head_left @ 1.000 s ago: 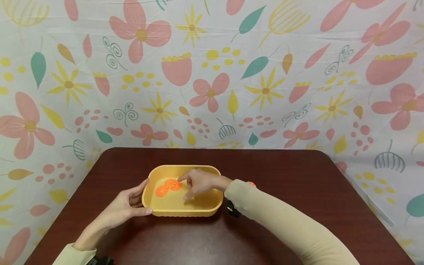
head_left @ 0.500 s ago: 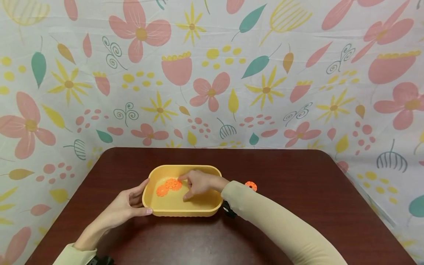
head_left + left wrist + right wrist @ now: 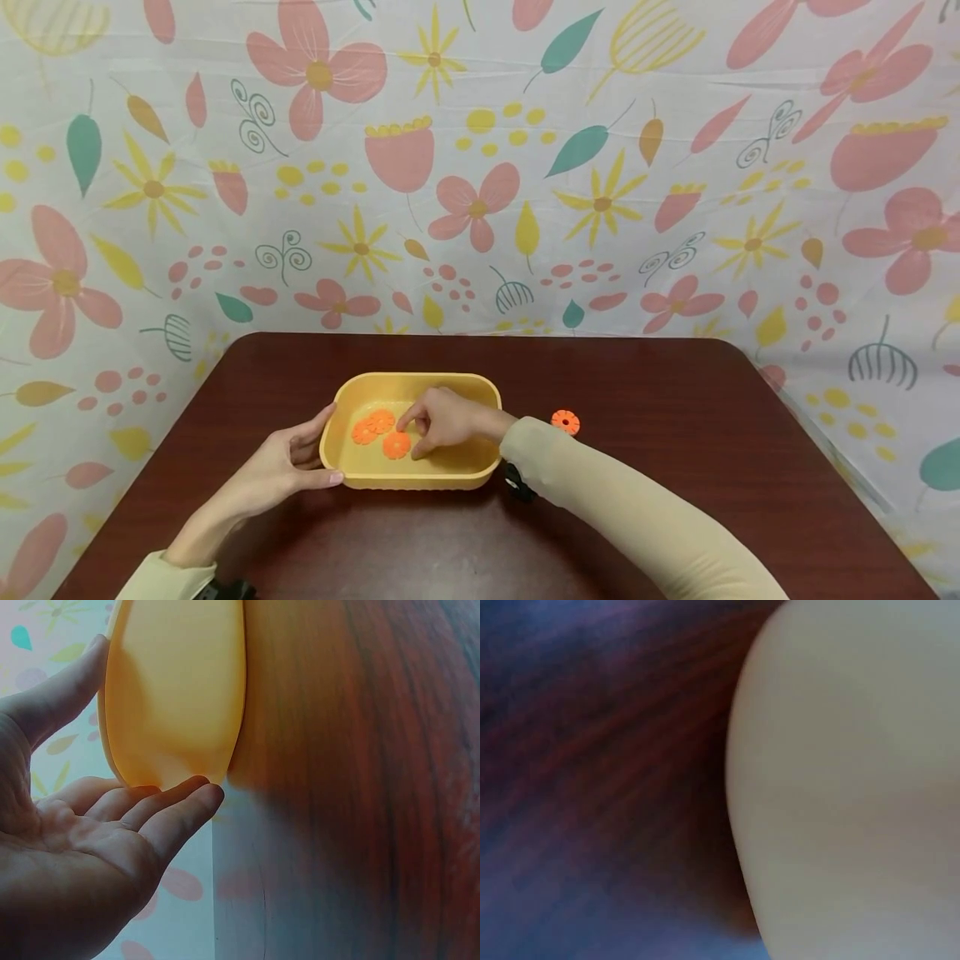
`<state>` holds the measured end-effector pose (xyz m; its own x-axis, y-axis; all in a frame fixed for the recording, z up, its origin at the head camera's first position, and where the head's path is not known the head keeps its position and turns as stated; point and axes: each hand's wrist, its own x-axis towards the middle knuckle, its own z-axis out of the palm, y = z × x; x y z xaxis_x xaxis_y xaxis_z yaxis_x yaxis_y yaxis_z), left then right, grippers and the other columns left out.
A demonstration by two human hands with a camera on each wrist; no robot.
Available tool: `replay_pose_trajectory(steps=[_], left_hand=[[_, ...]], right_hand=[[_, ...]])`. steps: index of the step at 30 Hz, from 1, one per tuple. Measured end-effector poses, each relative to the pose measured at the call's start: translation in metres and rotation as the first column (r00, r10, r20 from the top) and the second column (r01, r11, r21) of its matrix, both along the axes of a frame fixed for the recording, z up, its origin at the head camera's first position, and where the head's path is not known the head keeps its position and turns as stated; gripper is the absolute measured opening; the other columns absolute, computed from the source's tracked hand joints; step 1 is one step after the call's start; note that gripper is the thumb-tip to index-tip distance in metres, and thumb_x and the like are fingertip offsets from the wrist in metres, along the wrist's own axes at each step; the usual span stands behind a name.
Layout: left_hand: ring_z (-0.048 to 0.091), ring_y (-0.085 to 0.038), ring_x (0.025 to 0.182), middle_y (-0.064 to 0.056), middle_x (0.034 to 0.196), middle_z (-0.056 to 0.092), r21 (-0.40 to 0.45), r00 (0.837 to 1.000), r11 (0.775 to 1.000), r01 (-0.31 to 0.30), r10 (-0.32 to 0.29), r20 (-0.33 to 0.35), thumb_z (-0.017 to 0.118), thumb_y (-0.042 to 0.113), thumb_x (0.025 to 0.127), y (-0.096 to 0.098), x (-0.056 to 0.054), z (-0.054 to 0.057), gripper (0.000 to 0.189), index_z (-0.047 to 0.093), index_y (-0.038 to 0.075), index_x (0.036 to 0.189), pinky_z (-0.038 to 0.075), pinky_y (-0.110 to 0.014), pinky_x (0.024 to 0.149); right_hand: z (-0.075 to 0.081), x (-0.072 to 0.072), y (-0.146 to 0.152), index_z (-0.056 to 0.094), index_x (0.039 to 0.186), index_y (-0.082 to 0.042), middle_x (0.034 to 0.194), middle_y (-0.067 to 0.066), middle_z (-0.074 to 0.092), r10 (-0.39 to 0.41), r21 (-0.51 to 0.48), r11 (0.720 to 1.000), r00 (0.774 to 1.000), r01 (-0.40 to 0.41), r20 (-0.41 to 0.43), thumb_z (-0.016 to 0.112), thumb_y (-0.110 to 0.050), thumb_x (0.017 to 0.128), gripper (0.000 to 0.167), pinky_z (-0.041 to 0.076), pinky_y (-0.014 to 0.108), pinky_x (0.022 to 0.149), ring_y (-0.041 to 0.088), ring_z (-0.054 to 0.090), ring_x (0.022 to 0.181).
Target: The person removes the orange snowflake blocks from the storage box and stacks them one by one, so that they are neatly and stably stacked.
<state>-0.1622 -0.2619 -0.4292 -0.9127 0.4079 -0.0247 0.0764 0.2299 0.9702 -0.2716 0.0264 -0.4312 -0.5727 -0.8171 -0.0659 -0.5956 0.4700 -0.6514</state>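
Note:
My left hand (image 3: 277,471) holds the left end of a yellow plastic tub (image 3: 420,482), its thumb at the near corner and fingers along the far side. In the left wrist view the hand (image 3: 112,832) cups the tub's end (image 3: 180,690). Inside the tub, my right hand (image 3: 446,415) reaches down with index finger and thumb apart, the tips right at the edge of an orange notched disc (image 3: 396,445). Two more orange discs (image 3: 372,426) overlap to its left. The right wrist view shows the tub's pale outer wall (image 3: 847,787); the right hand is outside that view.
Another orange disc (image 3: 566,422) with a dark centre hole lies on the dark wooden table (image 3: 637,383), right of the tub and beside my right sleeve (image 3: 592,467). A flower-printed cloth (image 3: 480,167) hangs behind the table.
One orange disc has slid toward me, away from the other two, as my right hand's index finger drew back and down. My left hand stays at the tub's end.

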Motion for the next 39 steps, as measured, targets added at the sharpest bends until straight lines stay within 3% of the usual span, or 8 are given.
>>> replay_pose_trajectory(steps=[7,16,28,39], left_hand=[[0.039,-0.05,0.144,-0.027,0.169,0.017,0.004,1.0,1.0,-0.001,0.001,0.011,0.082,0.006,0.092,-0.001,0.001,0.0,0.098,0.019,-0.003,0.166,0.056,-0.033,0.098],[0.038,-0.05,0.145,-0.027,0.169,0.018,0.002,1.0,1.0,-0.01,0.01,0.013,0.082,0.006,0.092,-0.001,0.001,0.0,0.098,0.019,-0.003,0.166,0.055,-0.033,0.099],[0.038,-0.049,0.145,-0.027,0.169,0.017,-0.005,1.0,1.0,0.0,0.0,0.012,0.084,0.007,0.091,-0.001,-0.002,0.0,0.1,0.019,-0.003,0.166,0.055,-0.033,0.099],[0.038,-0.049,0.145,-0.027,0.17,0.016,-0.014,1.0,1.0,-0.003,0.003,0.007,0.083,0.006,0.091,-0.001,-0.001,0.001,0.098,0.019,-0.004,0.166,0.055,-0.032,0.099]], right_hand=[[-0.008,0.005,-0.005,0.083,0.109,-0.005,0.064,-0.006,0.056,-0.027,-0.054,0.998,1.0,0.027,-0.004,0.093,-0.005,0.081,0.031,0.037,0.017,0.059,0.004,0.044,0.058],[-0.004,0.006,-0.005,0.082,0.1,-0.006,0.07,-0.004,0.06,-0.046,-0.048,0.998,0.998,0.044,-0.044,0.092,-0.006,0.082,0.021,0.044,0.017,0.066,0.004,0.05,0.065],[-0.005,0.004,-0.009,0.083,0.111,-0.009,0.071,-0.007,0.06,-0.014,-0.03,0.999,1.0,0.013,-0.014,0.095,-0.007,0.078,0.035,0.04,0.017,0.062,0.003,0.049,0.065],[-0.004,-0.003,-0.004,0.082,0.115,-0.007,0.087,0.008,0.069,-0.014,-0.013,1.0,1.0,0.014,0.011,0.095,-0.004,0.077,0.041,0.043,0.018,0.066,0.009,0.052,0.072]])
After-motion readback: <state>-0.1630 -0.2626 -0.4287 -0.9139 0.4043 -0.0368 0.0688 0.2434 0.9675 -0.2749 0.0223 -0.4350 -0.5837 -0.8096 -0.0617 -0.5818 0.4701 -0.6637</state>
